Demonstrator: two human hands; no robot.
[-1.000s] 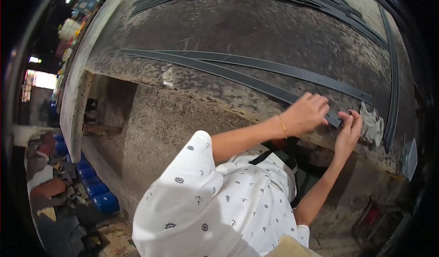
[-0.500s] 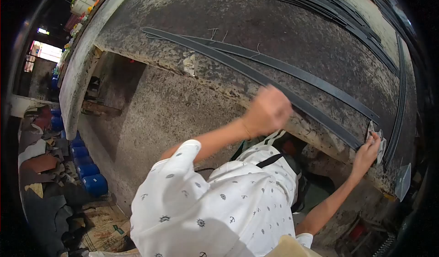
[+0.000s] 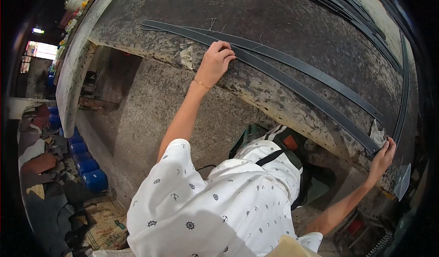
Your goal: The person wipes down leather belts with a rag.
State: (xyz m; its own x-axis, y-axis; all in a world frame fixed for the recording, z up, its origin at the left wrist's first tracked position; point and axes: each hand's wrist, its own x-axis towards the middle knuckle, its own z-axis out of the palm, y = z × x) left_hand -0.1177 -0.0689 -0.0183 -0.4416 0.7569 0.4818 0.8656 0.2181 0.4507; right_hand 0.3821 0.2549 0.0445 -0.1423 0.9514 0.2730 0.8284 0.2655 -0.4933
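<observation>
Dim bkgd w/ blown-out opening upper L — fisheye warp, black corners.

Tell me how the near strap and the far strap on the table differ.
The near strap has the left hand and right hand at it; the far strap has neither.
The near strap lies closer to the table edge, the far strap further in.
Toward their left ends, the near strap seems to lie over the far strap.
Both are long, narrow and dark grey.
</observation>
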